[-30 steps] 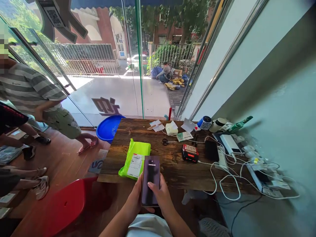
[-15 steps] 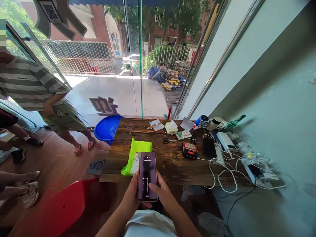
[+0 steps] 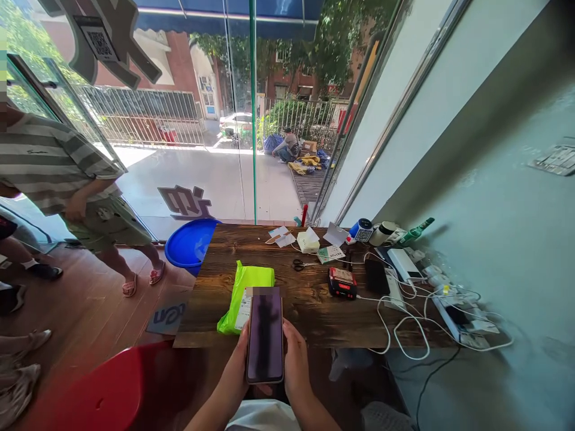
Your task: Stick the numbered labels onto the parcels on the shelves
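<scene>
A smartphone [image 3: 265, 338] is held upright in front of me, its screen dark with a vague reflection on it. My left hand [image 3: 238, 361] grips its left edge, with some fingers hidden behind the phone. Along the right edge my right hand [image 3: 295, 358] is closed round it too, the thumb off the screen. Just beyond the phone a bright green plastic parcel [image 3: 254, 278] with a white label lies on the wooden table [image 3: 309, 326]. Small scissors [image 3: 298, 264] rest to the right of the parcel.
A red and black device [image 3: 342, 283], a black power bank [image 3: 376, 276] and tangled white cables crowd the table's right side. Papers and a small white box [image 3: 308, 242] lie at the back. A blue bin [image 3: 187, 245], a red stool [image 3: 101, 389] and a standing person [image 3: 58, 158] are leftward.
The screen's white unlock pattern and text have gone dark. My right thumb has moved from the screen to the phone's right edge. The view has tilted up slightly.
</scene>
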`<state>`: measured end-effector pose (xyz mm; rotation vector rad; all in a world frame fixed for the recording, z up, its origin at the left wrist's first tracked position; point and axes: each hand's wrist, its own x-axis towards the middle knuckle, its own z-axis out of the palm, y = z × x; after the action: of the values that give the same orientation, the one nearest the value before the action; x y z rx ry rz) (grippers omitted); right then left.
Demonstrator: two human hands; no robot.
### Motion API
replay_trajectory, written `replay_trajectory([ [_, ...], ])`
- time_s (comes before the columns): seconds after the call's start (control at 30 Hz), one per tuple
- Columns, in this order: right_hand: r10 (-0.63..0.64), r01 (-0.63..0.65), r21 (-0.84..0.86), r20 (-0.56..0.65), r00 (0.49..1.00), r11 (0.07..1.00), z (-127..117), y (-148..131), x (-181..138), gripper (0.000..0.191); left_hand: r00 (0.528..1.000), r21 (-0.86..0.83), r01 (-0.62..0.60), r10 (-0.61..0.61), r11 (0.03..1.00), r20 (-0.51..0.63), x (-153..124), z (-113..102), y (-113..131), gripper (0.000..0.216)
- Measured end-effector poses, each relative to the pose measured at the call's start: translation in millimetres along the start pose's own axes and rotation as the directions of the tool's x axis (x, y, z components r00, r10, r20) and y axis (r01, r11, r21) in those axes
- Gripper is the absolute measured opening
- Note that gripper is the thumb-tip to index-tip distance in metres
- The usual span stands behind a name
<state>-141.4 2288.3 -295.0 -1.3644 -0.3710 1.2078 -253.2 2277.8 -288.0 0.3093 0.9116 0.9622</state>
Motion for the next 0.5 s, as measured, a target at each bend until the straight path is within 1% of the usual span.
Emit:
replay_trajectory([
  [0.03,0.015,-0.015,0.007,-0.008,1.0,1.0,1.2,-1.4,-0.6,0.041,1.0,0.04,0.002,-0.002,0.999,-0.018,-2.6,4.0,2.2,0.076],
  [0.1,0.048,-0.048,0.027,0.026,0.999,0.998,3.1,-5.1,-2.6,0.041,0.999,0.11,0.007,-0.003,0.994,-0.043,-6.7,10.5,6.6,0.074],
  [0.2,0.056,-0.064,0.058,0.122,0.991,0.996,4.6,-10.0,-5.1,0.039,0.999,0.137,0.007,-0.002,0.991,-0.036,-9.7,13.9,10.9,0.074],
  [0.3,0.041,-0.053,0.064,0.172,0.984,0.997,4.8,-11.5,-5.6,0.038,1.0,0.137,0.02,-0.018,0.99,-0.014,-8.8,10.6,12.0,0.079],
  [0.4,0.035,-0.05,0.058,0.241,0.97,0.997,4.5,-10.8,-5.2,0.039,0.998,0.12,0.05,-0.054,0.991,0.034,-6.9,4.0,11.9,0.081],
  [0.47,0.034,-0.056,0.068,0.293,0.956,0.996,3.7,-10.3,-5.0,0.042,0.994,0.078,0.03,-0.038,0.997,0.103,-7.1,-0.5,11.7,0.082],
  [0.5,0.034,-0.061,0.077,0.308,0.951,0.995,3.1,-10.2,-4.8,0.043,0.99,0.054,0.019,-0.026,0.998,0.141,-7.9,-2.4,11.5,0.088],
])
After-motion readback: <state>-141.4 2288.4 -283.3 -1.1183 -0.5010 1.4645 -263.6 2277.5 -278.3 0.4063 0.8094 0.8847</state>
